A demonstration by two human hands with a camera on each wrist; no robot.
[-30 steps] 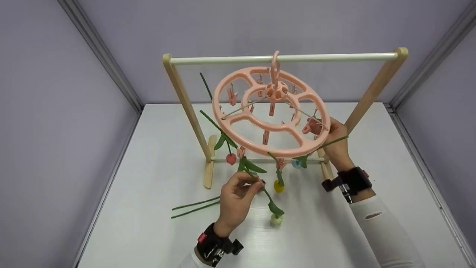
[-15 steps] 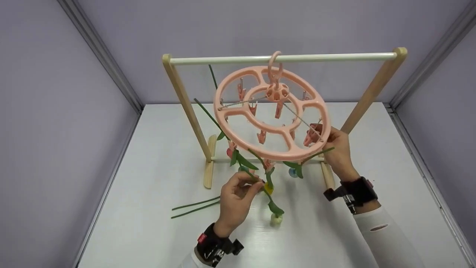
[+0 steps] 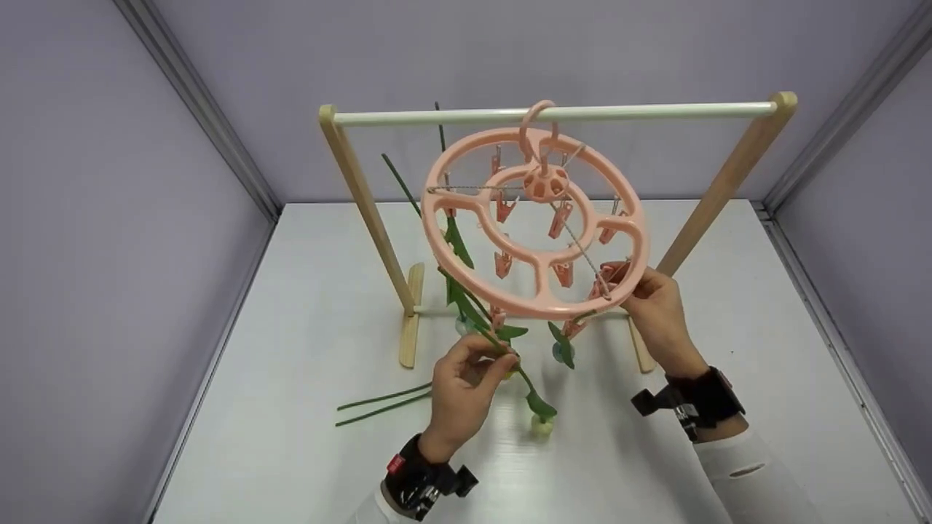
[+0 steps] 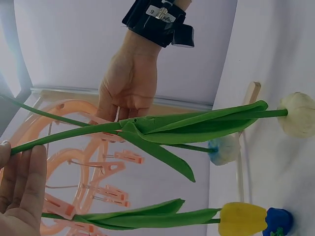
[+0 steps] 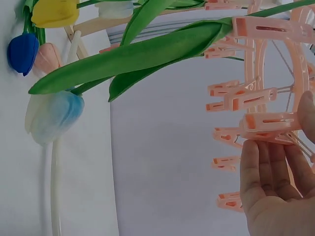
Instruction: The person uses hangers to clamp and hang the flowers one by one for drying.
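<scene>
1. Below the near rim of the hanger (image 3: 535, 222), the left hand (image 3: 466, 386) pinches a stem (image 3: 510, 356) between thumb and fingertips; its white tulip (image 3: 541, 428) lies on the table (image 3: 291, 364).
2. At the hanger's right rim, the right hand (image 3: 655, 306) holds a peg (image 3: 604, 280) between thumb and fingers.
3. From a white rail (image 3: 655, 111) on a wooden stand (image 3: 364, 204), the hanger hangs tilted.
4. Under the hanger, other tulips hang head down from pegs: a blue one (image 5: 51, 118), a yellow one (image 5: 54, 12).
5. Left of the left hand, two bare stems (image 3: 378, 405) lie on the table.
</scene>
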